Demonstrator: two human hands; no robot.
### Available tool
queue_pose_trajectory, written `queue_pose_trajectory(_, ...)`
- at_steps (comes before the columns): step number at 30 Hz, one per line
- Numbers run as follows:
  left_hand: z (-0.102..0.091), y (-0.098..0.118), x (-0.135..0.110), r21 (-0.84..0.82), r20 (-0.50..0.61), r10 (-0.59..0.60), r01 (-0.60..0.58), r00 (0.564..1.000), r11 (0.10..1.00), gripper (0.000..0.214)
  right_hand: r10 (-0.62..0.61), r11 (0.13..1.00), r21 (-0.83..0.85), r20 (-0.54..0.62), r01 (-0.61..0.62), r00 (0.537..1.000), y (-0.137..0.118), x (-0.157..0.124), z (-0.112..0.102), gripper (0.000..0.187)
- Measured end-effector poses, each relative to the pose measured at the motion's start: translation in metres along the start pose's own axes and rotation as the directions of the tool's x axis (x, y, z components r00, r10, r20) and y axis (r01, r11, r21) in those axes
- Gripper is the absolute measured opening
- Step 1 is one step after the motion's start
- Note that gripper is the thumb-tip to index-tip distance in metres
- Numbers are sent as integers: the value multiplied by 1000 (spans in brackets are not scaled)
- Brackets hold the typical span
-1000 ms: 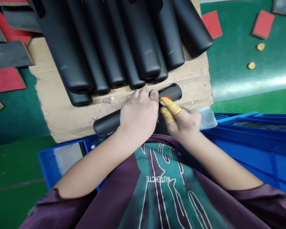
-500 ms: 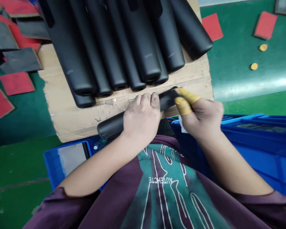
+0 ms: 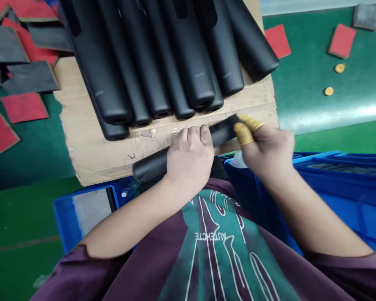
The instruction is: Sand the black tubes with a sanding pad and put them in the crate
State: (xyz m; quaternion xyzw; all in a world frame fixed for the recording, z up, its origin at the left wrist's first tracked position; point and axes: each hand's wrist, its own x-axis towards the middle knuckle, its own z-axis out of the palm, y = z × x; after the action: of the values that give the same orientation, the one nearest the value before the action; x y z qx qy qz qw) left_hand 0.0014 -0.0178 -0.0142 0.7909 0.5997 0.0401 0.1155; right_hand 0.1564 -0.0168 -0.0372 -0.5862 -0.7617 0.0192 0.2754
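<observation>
Wrapped over the middle of a black tubular casing (image 3: 152, 163) is my left hand (image 3: 191, 156), closed, holding it at a slant above the near edge of a cardboard sheet (image 3: 78, 138). My right hand (image 3: 266, 146), with yellow finger covers (image 3: 246, 133) on thumb and forefinger, is closed in a pinch at the casing's right end. Something dark and blurred shows at those fingertips; whether it is a separate piece or the casing's end I cannot tell. Just beyond my hands, several similar black casings (image 3: 188, 62) lie side by side on the cardboard, some stacked.
Red pads (image 3: 25, 107) and grey pads (image 3: 31, 77) are piled at left; more lie on the green table (image 3: 303, 83) at right, near two small yellow rings (image 3: 339, 68). Blue crates (image 3: 338, 175) stand below right, and a blue bin (image 3: 61, 217) below left.
My left hand and the held casing have shifted slightly right in the view, as has the row of casings. My right hand stays pinched at the casing's right end.
</observation>
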Motion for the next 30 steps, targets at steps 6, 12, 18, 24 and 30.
queue_pose_trajectory(6, -1, 1, -2, -42, 18, -13, 14, 1000, 999, 36, -25, 998, 56, 75, 21, 997, 2, -3, -3, 36)
queue_pose_trajectory(12, 2, 2, -4, -26, -45, -15, 14, 999, 1000, 33, -4, 1000, 9, 1, 4, 1000, 4, -5, -2, 37)
queue_pose_trajectory(18, 6, 1, -4, -10, -97, -1, 0, 995, 1000, 32, 18, 999, -49, 45, -16, 999, 2, -8, 0, 40)
queue_pose_trajectory(24, 11, 1, -6, -12, -134, 25, -27, 991, 1000, 31, 34, 997, -66, 113, -27, 993, -3, -1, 0, 44)
queue_pose_trajectory(30, 11, 1, -6, -22, -146, 28, -31, 989, 999, 31, 71, 986, -153, 59, -61, 996, -4, -1, 1, 46)
